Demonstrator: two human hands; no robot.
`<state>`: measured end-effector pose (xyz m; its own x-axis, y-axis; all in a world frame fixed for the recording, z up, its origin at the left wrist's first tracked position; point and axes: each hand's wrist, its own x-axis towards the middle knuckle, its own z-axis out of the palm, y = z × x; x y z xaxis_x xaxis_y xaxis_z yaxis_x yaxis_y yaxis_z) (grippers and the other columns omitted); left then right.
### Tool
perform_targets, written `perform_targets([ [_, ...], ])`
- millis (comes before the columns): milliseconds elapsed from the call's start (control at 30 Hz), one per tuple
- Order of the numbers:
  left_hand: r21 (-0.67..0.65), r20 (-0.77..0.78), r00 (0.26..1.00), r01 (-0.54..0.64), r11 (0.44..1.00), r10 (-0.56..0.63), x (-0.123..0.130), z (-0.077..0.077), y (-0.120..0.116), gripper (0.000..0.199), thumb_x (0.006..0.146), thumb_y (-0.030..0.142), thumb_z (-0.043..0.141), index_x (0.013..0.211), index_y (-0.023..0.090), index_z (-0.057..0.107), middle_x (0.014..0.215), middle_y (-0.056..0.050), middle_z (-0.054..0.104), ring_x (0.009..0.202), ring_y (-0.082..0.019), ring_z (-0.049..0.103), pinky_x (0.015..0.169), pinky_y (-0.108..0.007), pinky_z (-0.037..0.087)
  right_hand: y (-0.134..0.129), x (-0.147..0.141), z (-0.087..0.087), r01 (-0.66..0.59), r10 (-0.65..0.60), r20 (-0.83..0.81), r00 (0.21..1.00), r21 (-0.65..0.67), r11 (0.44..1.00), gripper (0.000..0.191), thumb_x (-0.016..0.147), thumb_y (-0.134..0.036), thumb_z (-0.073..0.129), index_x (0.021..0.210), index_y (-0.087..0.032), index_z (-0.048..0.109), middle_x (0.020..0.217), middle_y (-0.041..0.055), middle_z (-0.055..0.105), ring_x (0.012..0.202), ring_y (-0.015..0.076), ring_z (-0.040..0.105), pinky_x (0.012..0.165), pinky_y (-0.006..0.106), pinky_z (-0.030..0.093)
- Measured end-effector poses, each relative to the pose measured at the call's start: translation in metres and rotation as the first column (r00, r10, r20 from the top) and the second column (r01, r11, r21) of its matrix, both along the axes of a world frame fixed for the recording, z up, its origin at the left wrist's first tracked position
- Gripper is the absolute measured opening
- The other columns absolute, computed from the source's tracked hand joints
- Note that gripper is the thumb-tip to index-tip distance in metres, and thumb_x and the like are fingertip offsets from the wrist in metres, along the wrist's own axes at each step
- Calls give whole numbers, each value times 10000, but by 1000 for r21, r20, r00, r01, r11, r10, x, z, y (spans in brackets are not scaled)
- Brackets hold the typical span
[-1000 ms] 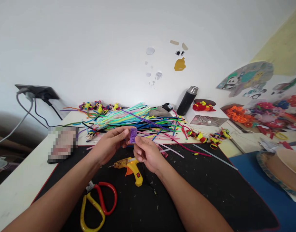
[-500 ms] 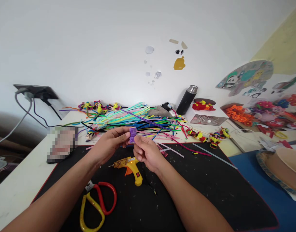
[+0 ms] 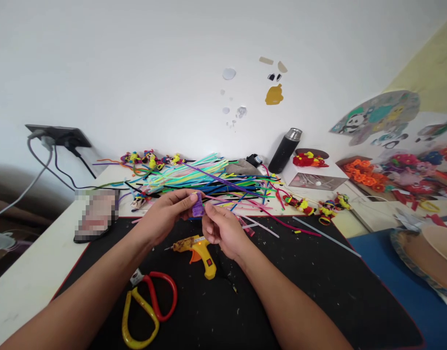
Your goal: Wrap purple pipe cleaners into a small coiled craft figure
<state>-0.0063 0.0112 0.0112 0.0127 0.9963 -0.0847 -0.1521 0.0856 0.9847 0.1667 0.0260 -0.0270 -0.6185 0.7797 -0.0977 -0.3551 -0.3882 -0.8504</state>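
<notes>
A small purple pipe-cleaner piece [image 3: 198, 206], ribbed and fuzzy, is between my two hands above the mat's far edge. My left hand [image 3: 172, 211] pinches it from the left with thumb and fingers. My right hand [image 3: 223, 226] closes on its right side, thumb against the edge; the fingers behind are partly hidden. Below my hands, a yellow hot glue gun [image 3: 203, 255] lies on the black mat [image 3: 299, 287], its nozzle to the left. Scissors [image 3: 168, 296] with one red and one yellow handle lie near my left forearm, blades hidden.
Behind my hands spreads a pile of coloured pipe cleaners [image 3: 194, 175]. Small pipe-cleaner figures [image 3: 329, 209] lie at both sides. A black flask [image 3: 285, 150] stands by a white box [image 3: 314, 179]. At left are a blurred-out phone-like object [image 3: 97, 214] and a power socket [image 3: 59, 136].
The purple piece has tilted and turned slightly between my fingers, and my left thumb sits higher on it. The whole view has shifted a little.
</notes>
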Motion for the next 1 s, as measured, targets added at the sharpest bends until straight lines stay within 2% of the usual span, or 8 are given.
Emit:
perform_targets([
  [167, 9, 13, 1000, -16, 1000, 16, -3, -4, 1, 409, 751, 535, 904, 971, 197, 834, 749, -13, 655, 634, -131, 472, 577, -249, 361, 0, 1, 2, 18, -18, 5, 1000, -13, 1000, 608, 833, -725, 748, 676, -201, 482, 544, -70, 477, 388, 64, 403, 396, 242, 139],
  [333, 13, 41, 998, -52, 999, 51, -3, -6, 0, 401, 755, 513, 908, 1005, 209, 835, 769, -18, 691, 636, -141, 514, 580, -258, 364, 0, 1, 3, 0, 0, 6, 1000, 8, 1000, 507, 855, -639, 779, 762, -206, 533, 572, -77, 490, 394, 64, 402, 397, 239, 133],
  [533, 34, 2, 998, -63, 997, 63, -3, -7, 1, 396, 751, 501, 918, 1006, 209, 835, 799, -17, 709, 646, -142, 531, 603, -263, 389, -1, 0, 0, 8, -9, 49, 999, 13, 1000, 437, 833, -586, 818, 873, -218, 586, 556, -94, 498, 389, 71, 387, 395, 221, 166],
  [733, 33, -6, 998, -63, 997, 63, -5, -12, 1, 402, 770, 512, 904, 1031, 213, 840, 811, -21, 717, 660, -146, 540, 608, -263, 393, -2, -1, 0, 17, -20, 65, 998, 38, 999, 420, 868, -573, 784, 804, -213, 577, 529, -84, 493, 401, 78, 384, 401, 229, 173],
  [1000, 45, -33, 997, -65, 997, 66, -5, -11, 1, 414, 770, 522, 897, 1029, 205, 837, 832, -39, 741, 675, -167, 587, 609, -273, 419, -2, -1, 0, 16, -20, 72, 997, 52, 999, 429, 868, -576, 777, 763, -219, 564, 527, -81, 487, 410, 82, 382, 404, 238, 181],
])
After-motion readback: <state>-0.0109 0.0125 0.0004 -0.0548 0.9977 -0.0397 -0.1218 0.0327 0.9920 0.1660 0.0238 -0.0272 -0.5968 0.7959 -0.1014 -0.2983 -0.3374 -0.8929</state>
